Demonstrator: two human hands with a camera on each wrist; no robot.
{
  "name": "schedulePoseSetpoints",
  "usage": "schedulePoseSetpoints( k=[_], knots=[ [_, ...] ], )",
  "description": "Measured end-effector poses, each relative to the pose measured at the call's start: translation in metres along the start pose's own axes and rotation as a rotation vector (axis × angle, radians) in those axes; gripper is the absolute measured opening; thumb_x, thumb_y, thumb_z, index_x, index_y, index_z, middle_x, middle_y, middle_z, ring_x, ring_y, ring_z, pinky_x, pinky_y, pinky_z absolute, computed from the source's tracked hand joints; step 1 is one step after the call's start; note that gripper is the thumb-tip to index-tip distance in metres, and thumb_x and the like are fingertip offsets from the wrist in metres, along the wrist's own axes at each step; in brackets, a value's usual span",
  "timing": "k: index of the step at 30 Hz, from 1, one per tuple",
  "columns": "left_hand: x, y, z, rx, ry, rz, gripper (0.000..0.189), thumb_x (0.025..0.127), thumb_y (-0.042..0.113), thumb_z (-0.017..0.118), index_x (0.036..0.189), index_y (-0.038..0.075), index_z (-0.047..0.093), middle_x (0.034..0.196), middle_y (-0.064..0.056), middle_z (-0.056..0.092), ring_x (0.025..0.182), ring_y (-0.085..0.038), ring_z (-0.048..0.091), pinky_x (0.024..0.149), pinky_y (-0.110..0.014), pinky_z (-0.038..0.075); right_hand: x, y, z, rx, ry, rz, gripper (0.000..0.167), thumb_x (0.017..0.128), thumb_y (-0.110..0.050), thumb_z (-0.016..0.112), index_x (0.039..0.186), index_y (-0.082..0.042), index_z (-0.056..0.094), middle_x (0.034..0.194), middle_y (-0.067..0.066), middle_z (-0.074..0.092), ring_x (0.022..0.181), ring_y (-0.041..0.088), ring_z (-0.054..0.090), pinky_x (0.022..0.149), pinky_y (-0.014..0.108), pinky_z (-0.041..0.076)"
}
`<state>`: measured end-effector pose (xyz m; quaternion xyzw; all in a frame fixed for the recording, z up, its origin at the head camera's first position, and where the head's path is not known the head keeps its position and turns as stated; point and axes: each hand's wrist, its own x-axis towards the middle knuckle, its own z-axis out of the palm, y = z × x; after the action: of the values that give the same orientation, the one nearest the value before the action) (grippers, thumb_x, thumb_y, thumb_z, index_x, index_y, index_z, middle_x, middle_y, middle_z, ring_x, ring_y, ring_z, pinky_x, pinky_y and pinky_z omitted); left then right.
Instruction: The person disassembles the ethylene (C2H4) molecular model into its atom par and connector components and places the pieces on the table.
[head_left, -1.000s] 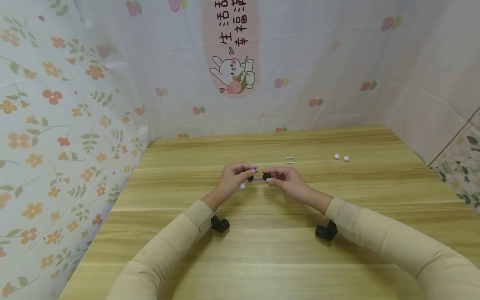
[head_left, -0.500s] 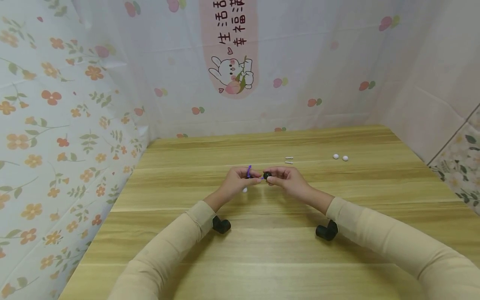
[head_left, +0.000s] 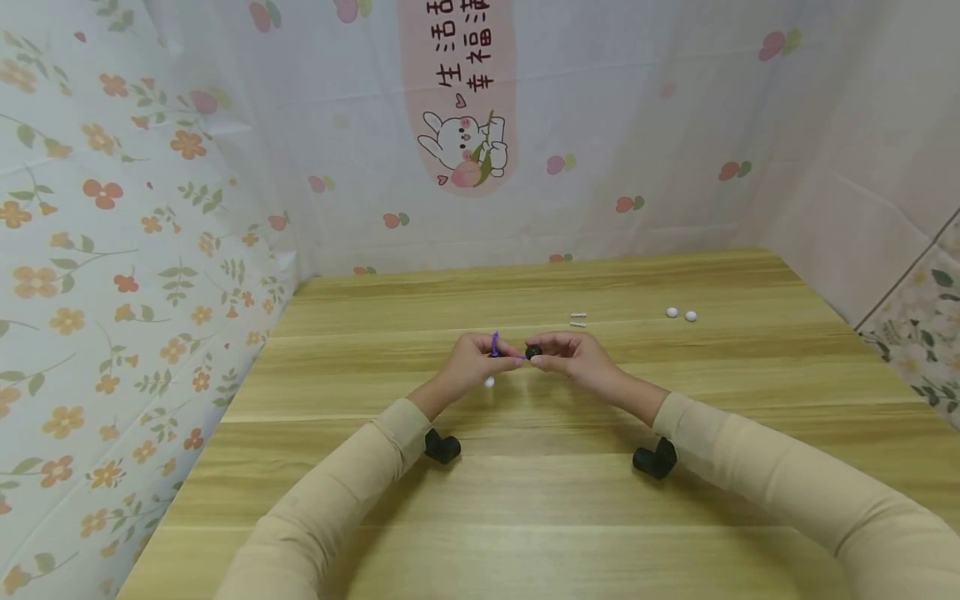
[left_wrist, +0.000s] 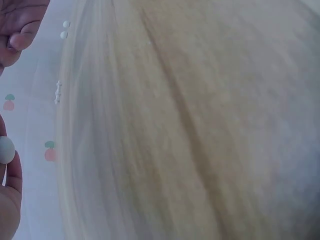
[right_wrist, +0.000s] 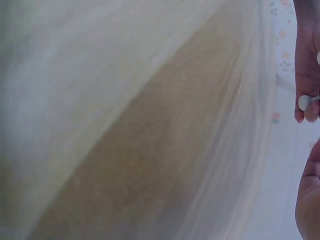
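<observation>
In the head view, my left hand (head_left: 474, 367) pinches a small model assembly above the table. A purple connector (head_left: 495, 344) stands up from it, and a white ball (head_left: 490, 382) shows below the fingers. The dark ball in the assembly is mostly covered by the hand. My right hand (head_left: 576, 358) pinches a black ball (head_left: 533, 352) between thumb and fingers. A bit of purple connector lies between the two hands' fingertips, close to that ball. The left wrist view catches a white ball (left_wrist: 6, 150) at the left hand; another white ball (right_wrist: 305, 103) appears in the right wrist view.
Two small white connectors (head_left: 578, 320) lie on the wooden table (head_left: 540, 517) beyond the hands. Two white balls (head_left: 682, 315) sit farther right. Black wrist-worn pieces (head_left: 442, 448) hang below each forearm. Patterned cloth (head_left: 345, 142) surrounds the table's back and sides.
The left fingertips have shifted right, close to the black ball. The assembly has turned, so a purple connector now points up. My right hand has stayed nearly still.
</observation>
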<state>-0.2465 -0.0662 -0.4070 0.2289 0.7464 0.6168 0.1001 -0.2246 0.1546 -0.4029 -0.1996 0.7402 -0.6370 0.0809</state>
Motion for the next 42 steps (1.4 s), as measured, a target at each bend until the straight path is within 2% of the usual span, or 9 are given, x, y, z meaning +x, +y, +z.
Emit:
schedulePoseSetpoints(
  k=[3, 7, 13, 17, 24, 28, 33, 36, 42],
  knots=[
    [0.0001, -0.0009, 0.0008, 0.024, -0.01, 0.015, 0.01, 0.086, 0.009, 0.075, 0.089, 0.0, 0.075, 0.094, -0.005, 0.072, 0.094, -0.021, 0.063, 0.083, -0.033, 0.051, 0.0003, 0.0005, -0.0014, -0.036, 0.003, -0.013, 0.037, 0.092, -0.009, 0.068, 0.122, 0.01, 0.06, 0.11, 0.013, 0.069, 0.087, 0.016, 0.064, 0.079, 0.035, 0.056],
    [0.0004, -0.002, 0.0015, 0.041, -0.01, 0.03, 0.009, 0.086, 0.008, 0.075, 0.089, -0.001, 0.074, 0.092, -0.007, 0.071, 0.088, -0.019, 0.061, 0.075, -0.03, 0.05, 0.0007, 0.0015, -0.0017, -0.04, -0.01, -0.031, 0.035, 0.093, -0.004, 0.066, 0.123, 0.013, 0.059, 0.111, 0.018, 0.067, 0.089, 0.016, 0.065, 0.079, 0.03, 0.056],
    [0.0001, -0.001, 0.0022, 0.037, -0.001, -0.009, 0.012, 0.086, 0.01, 0.076, 0.091, -0.001, 0.074, 0.09, -0.004, 0.071, 0.085, -0.017, 0.061, 0.074, -0.029, 0.05, -0.0007, 0.0034, 0.0004, -0.062, 0.008, -0.042, 0.035, 0.092, -0.004, 0.066, 0.122, 0.012, 0.059, 0.107, 0.017, 0.068, 0.088, 0.024, 0.065, 0.083, 0.044, 0.054],
    [-0.0004, -0.0002, 0.0025, 0.05, 0.011, -0.027, 0.015, 0.084, 0.012, 0.078, 0.091, -0.001, 0.075, 0.086, -0.003, 0.071, 0.084, -0.017, 0.061, 0.073, -0.029, 0.051, -0.0021, 0.0049, 0.0015, -0.068, 0.032, -0.032, 0.036, 0.092, -0.006, 0.067, 0.123, 0.01, 0.059, 0.108, 0.014, 0.067, 0.089, 0.024, 0.065, 0.085, 0.045, 0.053],
    [-0.0008, -0.0006, 0.0028, 0.089, 0.02, 0.054, 0.013, 0.085, 0.014, 0.077, 0.089, 0.001, 0.076, 0.085, -0.004, 0.07, 0.079, -0.018, 0.06, 0.069, -0.028, 0.05, -0.0031, 0.0063, 0.0023, -0.075, 0.073, -0.023, 0.034, 0.09, -0.005, 0.069, 0.121, 0.008, 0.062, 0.109, 0.013, 0.068, 0.086, 0.017, 0.065, 0.083, 0.046, 0.054],
    [-0.0031, 0.0026, 0.0039, 0.096, 0.034, 0.084, 0.013, 0.086, 0.014, 0.077, 0.09, 0.002, 0.076, 0.09, -0.004, 0.069, 0.085, -0.02, 0.061, 0.073, -0.031, 0.052, -0.0028, 0.0069, 0.002, -0.074, 0.084, -0.026, 0.034, 0.089, -0.005, 0.07, 0.12, 0.009, 0.062, 0.107, 0.013, 0.069, 0.084, 0.015, 0.065, 0.081, 0.044, 0.055],
    [-0.0023, 0.0033, 0.0051, 0.095, 0.043, 0.054, 0.015, 0.085, 0.017, 0.078, 0.091, 0.003, 0.076, 0.094, -0.005, 0.067, 0.091, -0.023, 0.06, 0.077, -0.033, 0.053, -0.0047, 0.0056, 0.0012, -0.035, 0.101, 0.016, 0.036, 0.089, -0.006, 0.07, 0.122, 0.008, 0.062, 0.107, 0.011, 0.069, 0.086, 0.015, 0.066, 0.084, 0.044, 0.054],
    [0.0001, 0.0012, 0.0056, 0.091, 0.041, 0.045, 0.014, 0.084, 0.014, 0.078, 0.091, 0.002, 0.076, 0.093, -0.005, 0.067, 0.089, -0.021, 0.059, 0.074, -0.029, 0.051, -0.0062, 0.0051, 0.0007, -0.002, 0.104, 0.049, 0.038, 0.09, -0.007, 0.07, 0.123, 0.008, 0.061, 0.108, 0.011, 0.069, 0.088, 0.015, 0.066, 0.087, 0.045, 0.053],
    [0.0024, 0.0019, 0.0065, 0.102, 0.046, 0.098, 0.012, 0.085, 0.007, 0.076, 0.091, -0.003, 0.074, 0.093, -0.008, 0.068, 0.086, -0.02, 0.059, 0.071, -0.027, 0.048, -0.0075, 0.0018, 0.0017, 0.06, 0.114, 0.094, 0.037, 0.091, -0.009, 0.07, 0.123, 0.007, 0.061, 0.111, 0.01, 0.068, 0.093, 0.016, 0.066, 0.091, 0.042, 0.051]
  ],
)
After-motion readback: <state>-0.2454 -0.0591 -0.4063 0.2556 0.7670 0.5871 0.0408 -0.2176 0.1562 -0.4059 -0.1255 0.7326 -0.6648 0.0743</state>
